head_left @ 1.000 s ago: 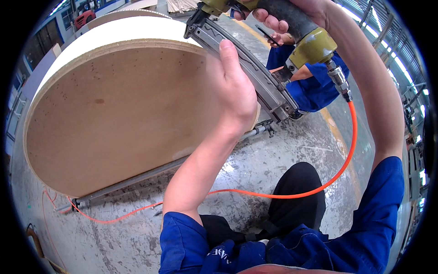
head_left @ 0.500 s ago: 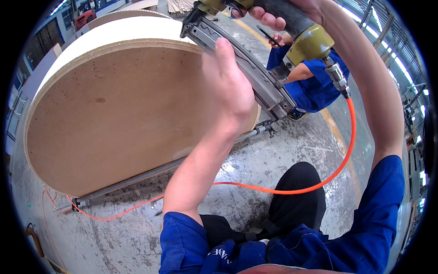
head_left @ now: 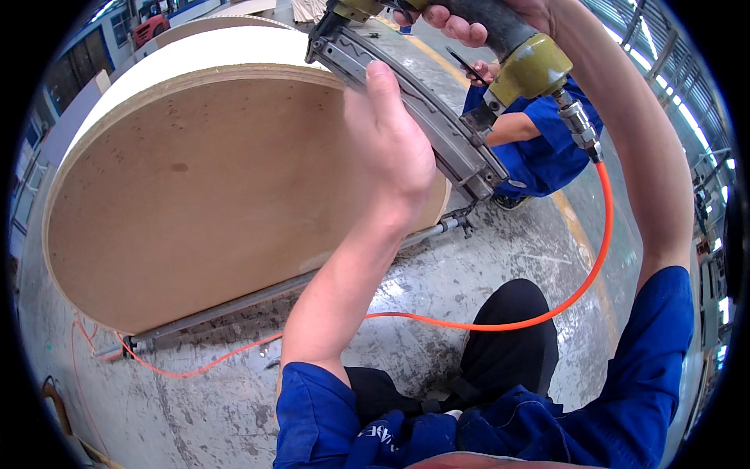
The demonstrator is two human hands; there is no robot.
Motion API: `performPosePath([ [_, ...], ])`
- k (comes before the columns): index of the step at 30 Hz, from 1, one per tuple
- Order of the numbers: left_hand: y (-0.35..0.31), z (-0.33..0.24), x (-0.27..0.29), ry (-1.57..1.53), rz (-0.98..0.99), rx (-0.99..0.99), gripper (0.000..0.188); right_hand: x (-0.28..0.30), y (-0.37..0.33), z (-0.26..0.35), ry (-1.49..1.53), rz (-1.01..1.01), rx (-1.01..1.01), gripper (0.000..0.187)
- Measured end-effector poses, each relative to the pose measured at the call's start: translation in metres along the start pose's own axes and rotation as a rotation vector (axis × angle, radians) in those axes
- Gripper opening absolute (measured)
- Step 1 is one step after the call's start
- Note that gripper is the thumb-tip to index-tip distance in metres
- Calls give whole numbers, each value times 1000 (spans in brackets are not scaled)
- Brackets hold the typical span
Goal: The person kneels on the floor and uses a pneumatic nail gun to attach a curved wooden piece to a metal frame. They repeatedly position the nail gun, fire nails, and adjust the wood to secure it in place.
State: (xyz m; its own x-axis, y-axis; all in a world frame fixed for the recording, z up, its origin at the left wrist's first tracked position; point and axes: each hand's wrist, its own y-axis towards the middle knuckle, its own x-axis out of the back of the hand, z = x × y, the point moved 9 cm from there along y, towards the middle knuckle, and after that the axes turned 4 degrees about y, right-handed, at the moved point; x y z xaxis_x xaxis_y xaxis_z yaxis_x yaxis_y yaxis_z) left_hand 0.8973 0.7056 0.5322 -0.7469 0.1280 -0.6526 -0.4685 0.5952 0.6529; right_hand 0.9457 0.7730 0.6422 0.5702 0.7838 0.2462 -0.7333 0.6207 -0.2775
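My right hand (head_left: 462, 26) is wrapped round the dark grip of an olive-green pneumatic nail gun (head_left: 534, 69) at the top of the view, its forearm reaching up along the right side. The gun's long grey metal magazine (head_left: 459, 148) slants down to the right. An orange air hose (head_left: 603, 227) runs from its coupling. Beside the magazine is my left hand (head_left: 394, 152), thumb raised, in front of the right edge of a large rounded wooden panel (head_left: 211, 187). Its fingers are blurred and partly hidden, so I cannot see whether they touch the magazine or panel.
The panel is the end of a big drum-like piece with a white curved side (head_left: 242, 51), resting on a metal bar clamp (head_left: 258, 295). Another person in blue (head_left: 539, 148) crouches beyond the gun, holding a dark thin object. The hose crosses the worn concrete floor (head_left: 226, 399).
The view has shifted slightly, and the panel appears a little lower and to the right. Both hands and the nail gun hold nearly the same pose.
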Motion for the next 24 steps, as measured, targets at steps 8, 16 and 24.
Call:
performPosePath([
  [8,3,-10,-2,162,-48,-94,41,3,-4,7,40,-13,-11,29],
  [16,2,-23,-6,9,-78,-78,40,-11,1,14,-36,59,-29,31],
  [24,4,-26,-6,76,-55,-94,41,-14,1,18,2,38,-42,28],
])
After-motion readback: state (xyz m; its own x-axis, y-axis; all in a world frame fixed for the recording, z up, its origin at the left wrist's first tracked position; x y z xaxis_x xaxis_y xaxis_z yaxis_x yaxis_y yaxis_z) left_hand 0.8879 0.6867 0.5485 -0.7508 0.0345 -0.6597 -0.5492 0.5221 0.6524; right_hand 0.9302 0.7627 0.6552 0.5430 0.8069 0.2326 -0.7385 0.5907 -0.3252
